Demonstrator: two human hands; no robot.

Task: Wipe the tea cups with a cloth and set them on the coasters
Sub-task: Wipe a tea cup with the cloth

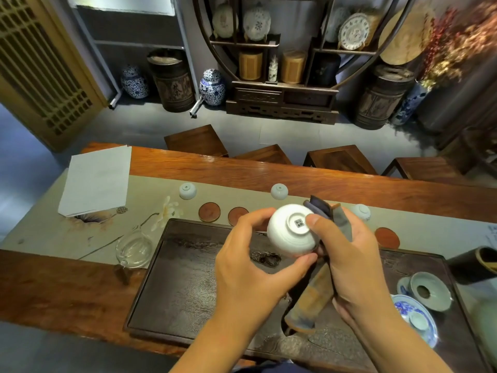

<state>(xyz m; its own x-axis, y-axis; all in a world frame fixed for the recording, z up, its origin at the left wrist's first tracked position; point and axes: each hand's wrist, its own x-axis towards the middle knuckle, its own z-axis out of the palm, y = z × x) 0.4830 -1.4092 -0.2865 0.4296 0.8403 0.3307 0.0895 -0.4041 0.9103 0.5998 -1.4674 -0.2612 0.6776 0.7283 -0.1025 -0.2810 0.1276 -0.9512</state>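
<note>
A white tea cup [287,232] is held between both hands above the dark tea tray [193,278], its foot turned toward me. My left hand [250,265] grips its left side and rim. My right hand [352,259] holds a grey-brown cloth [312,297] against the cup's right side, thumb on the foot. Three more white cups stand upside down on the runner: one at the left [187,190], one in the middle [279,191], one at the right [361,211]. Round red-brown coasters lie bare beyond the tray: two on the left [209,212] [237,215], one on the right [387,237].
A glass pitcher [133,249] sits left of the tray. White paper [96,181] lies at the far left. A blue-white saucer [419,316] and a celadon strainer dish [430,290] stand at the tray's right end, beside a dark cylinder [476,265]. Wooden stools [196,141] line the table's far side.
</note>
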